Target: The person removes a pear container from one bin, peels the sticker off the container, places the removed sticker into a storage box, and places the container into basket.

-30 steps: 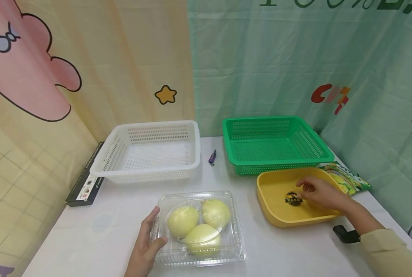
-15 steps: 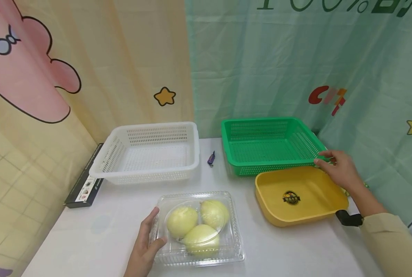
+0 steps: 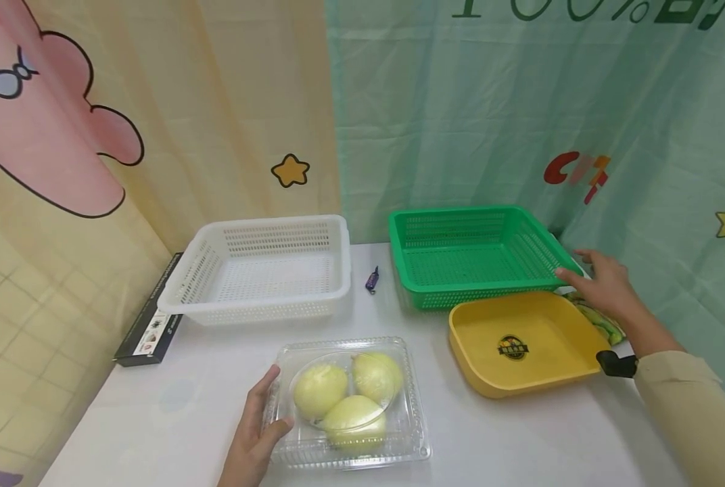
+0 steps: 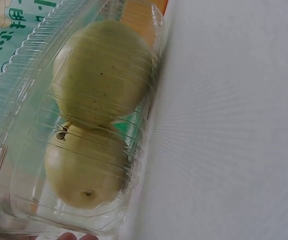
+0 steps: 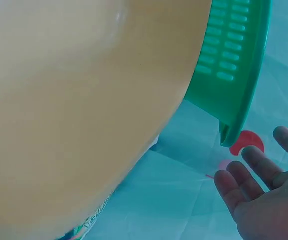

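My left hand (image 3: 253, 429) holds the left side of a clear plastic clamshell box (image 3: 414, 406), thumb over the lid and fingers along the side. Inside lie three round, pale yellow-green fruits (image 3: 355, 421); in the left wrist view, one fruit (image 4: 86, 167) shows a small dark end mark. My right hand (image 3: 606, 284) hovers by the front right corner of a green slotted basket (image 3: 490, 287), fingers loosely bent. From the right wrist, these fingers (image 5: 238, 182) look spread and apart from the basket. Just below it is a yellow tray (image 3: 557, 352) with a round black label.
A white slotted basket (image 3: 259, 304) stands at the back left, a long black box (image 3: 149, 318) beside it. A small purple wrapped candy (image 3: 372, 279) lies between the baskets. Behind the yellow tray's right side, partly hidden by my arm, sits a green packet (image 3: 606, 326). Curtains hang behind.
My right hand has moved from over the yellow tray back and right to the green basket's corner, then slightly further right. The left hand and the box have stayed put.
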The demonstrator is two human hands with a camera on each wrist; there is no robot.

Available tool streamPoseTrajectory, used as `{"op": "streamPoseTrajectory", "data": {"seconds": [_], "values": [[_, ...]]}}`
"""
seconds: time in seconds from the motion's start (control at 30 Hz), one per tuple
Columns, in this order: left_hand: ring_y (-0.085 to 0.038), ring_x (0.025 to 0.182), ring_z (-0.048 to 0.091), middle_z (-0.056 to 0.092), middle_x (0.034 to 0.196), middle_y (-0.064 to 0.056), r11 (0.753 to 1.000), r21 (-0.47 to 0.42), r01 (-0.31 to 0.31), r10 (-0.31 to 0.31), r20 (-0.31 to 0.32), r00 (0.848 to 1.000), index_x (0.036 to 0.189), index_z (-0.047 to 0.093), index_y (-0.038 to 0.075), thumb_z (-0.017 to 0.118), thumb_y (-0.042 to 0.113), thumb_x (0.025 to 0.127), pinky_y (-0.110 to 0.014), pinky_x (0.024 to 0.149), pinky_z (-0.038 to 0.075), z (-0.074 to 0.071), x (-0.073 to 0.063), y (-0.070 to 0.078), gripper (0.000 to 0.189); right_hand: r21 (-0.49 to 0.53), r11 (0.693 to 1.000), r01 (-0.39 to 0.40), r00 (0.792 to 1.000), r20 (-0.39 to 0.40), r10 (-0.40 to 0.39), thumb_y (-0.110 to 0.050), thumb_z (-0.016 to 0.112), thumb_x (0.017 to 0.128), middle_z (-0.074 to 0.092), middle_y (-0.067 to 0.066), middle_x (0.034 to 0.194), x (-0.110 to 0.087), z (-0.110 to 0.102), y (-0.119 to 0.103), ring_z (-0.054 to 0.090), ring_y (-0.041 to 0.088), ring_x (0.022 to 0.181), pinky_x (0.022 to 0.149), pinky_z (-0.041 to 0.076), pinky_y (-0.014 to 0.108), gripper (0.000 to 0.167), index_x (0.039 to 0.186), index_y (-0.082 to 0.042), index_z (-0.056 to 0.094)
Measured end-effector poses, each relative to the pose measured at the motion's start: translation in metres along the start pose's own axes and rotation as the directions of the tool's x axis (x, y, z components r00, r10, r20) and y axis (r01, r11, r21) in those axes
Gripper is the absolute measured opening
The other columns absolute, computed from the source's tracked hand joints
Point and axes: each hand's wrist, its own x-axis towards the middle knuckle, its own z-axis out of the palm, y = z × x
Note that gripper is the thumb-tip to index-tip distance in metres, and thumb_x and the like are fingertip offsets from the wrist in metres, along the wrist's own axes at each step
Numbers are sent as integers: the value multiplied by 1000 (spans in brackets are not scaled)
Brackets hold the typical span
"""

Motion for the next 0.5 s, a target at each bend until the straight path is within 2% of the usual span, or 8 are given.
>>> {"op": "streamPoseTrajectory", "data": {"seconds": [0.2, 0.27, 0.43, 0.5], "values": [[-42, 145, 4, 12, 160, -10, 1000, -19, 6, -6, 4, 1000, 147, 23, 17, 56, 9, 88, -67, 109, 10, 1, 1, -1, 69, 8, 1000, 18, 999, 28, -18, -45, 43, 97, 24, 44, 140, 17, 4, 5, 28, 60, 121, 88, 31, 71, 78, 148, 5, 12], [-42, 145, 4, 12, 160, -9, 1000, -13, 13, -13, 3, 1000, 148, 23, 19, 56, 11, 88, -67, 109, 10, 1, 1, -1, 68, 18, 1000, 13, 999, 49, -14, -45, 42, 97, 18, 44, 143, 20, 7, 9, 23, 61, 125, 91, 28, 73, 80, 149, 5, 9], [-48, 141, 16, 12, 159, -11, 999, -12, 31, -31, 9, 999, 148, 21, 22, 54, 14, 90, -62, 104, 31, 2, 0, 0, 68, 68, 998, -6, 994, 108, -1, -45, 42, 97, 4, 42, 148, 24, 14, 18, 13, 63, 130, 96, 22, 75, 84, 149, 3, -2], [-51, 139, 19, 11, 159, -14, 999, -24, 26, -25, 17, 1000, 149, 19, 21, 53, 12, 91, -62, 100, 38, 2, 0, 1, 68, 81, 997, 4, 993, 116, -13, -44, 42, 97, 4, 42, 148, 25, 16, 18, 13, 62, 131, 97, 22, 74, 85, 149, 4, -4]]}}
